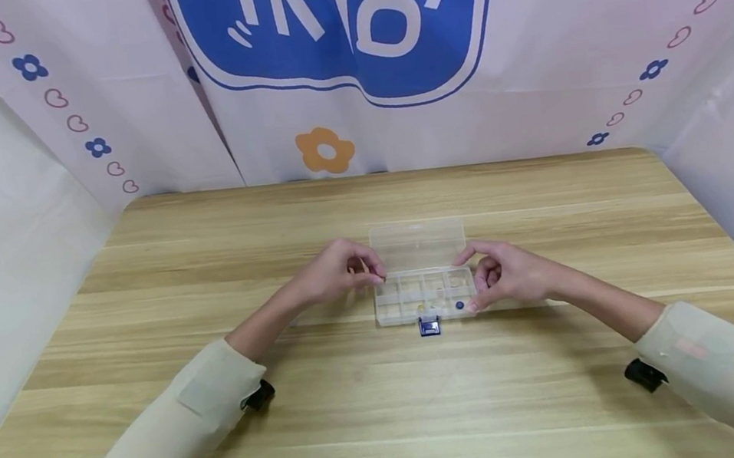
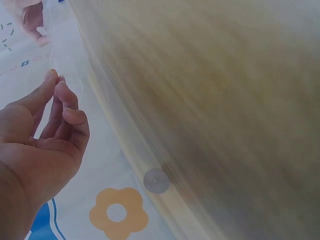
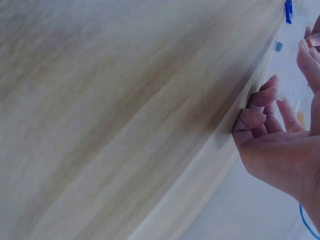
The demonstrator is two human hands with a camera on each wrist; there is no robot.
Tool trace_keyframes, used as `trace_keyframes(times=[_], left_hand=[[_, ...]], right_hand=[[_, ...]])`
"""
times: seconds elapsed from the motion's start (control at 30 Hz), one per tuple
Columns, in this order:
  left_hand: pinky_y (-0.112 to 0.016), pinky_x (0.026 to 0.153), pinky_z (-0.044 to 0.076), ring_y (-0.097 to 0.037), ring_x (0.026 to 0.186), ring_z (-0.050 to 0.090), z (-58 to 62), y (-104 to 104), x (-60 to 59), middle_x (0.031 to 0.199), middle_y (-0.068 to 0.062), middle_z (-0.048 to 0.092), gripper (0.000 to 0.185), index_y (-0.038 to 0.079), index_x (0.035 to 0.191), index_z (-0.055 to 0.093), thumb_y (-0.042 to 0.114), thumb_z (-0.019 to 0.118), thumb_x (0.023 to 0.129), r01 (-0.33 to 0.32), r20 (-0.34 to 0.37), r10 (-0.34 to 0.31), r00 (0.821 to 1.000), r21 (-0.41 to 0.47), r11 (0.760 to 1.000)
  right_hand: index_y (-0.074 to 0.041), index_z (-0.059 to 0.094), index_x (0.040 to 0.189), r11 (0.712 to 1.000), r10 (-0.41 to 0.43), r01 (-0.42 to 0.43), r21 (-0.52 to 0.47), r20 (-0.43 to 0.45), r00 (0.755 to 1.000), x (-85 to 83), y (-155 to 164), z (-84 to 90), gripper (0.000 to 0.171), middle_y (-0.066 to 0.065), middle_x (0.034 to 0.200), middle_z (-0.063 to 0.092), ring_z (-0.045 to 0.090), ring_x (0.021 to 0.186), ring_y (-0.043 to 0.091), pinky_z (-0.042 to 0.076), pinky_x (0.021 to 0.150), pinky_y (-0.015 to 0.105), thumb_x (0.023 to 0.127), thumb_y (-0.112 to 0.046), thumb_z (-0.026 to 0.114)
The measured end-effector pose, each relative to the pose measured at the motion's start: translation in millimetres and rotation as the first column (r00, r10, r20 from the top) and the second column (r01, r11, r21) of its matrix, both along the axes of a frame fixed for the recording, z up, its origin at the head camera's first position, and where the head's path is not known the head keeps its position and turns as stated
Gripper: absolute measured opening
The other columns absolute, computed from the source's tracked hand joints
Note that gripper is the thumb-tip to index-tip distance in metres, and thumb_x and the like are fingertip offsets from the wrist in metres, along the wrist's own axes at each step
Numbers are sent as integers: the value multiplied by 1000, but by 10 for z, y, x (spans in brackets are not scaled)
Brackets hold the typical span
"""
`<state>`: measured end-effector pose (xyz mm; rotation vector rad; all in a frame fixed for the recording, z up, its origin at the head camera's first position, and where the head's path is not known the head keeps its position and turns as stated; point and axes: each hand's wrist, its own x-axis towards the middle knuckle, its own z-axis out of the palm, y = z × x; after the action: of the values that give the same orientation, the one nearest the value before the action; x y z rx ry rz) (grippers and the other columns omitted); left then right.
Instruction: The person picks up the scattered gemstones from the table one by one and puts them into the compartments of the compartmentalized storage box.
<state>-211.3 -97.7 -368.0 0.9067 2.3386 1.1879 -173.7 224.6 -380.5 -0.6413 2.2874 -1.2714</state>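
Nearest me, my two cream sleeves lie on the wooden table, each with a black wrist-camera mount beside it. Just beyond them sits the clear compartment box, in the middle of the table, with its lid swung back flat behind it and its blue latch pointing toward me. As I judge it, the opening is done and the sorting is barely under way: only a few small bits lie in the near row, a blue bead at the right and something orange next to it, while the other cells look bare. My left hand sits at the box's left end with the fingers curled in toward the thumb; something thin seems to be between the fingertips, but I cannot tell whether I truly hold it, and the wrist view shows only loosely bent fingers near the clear plastic. My right hand rests at the right end, fingers half curled and relaxed, tips near or touching the box's wall, gripping nothing. Farthest off hangs the backdrop with its orange flower.
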Motion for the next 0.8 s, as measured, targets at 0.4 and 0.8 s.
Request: trace_keyframes(times=[0.4,0.8], left_hand=[[-22,60,49,-25,69,63,-5,12,-2,94,-12,75,3,-3,96,75,-2,73,94,-26,-6,26,1000,2,1000],[-23,61,51,-32,71,64,41,-123,36,94,-12,74,6,-7,98,73,-4,73,93,-31,-25,32,999,28,999]], right_hand=[[8,51,133,1000,3,-2,-14,4,1000,-10,1,-10,63,5,77,61,52,70,13,45,65,21,82,-2,86],[9,51,134,1000,-1,1,-12,13,1000,-4,-3,-10,63,6,77,61,52,70,12,45,65,21,82,-1,86]])
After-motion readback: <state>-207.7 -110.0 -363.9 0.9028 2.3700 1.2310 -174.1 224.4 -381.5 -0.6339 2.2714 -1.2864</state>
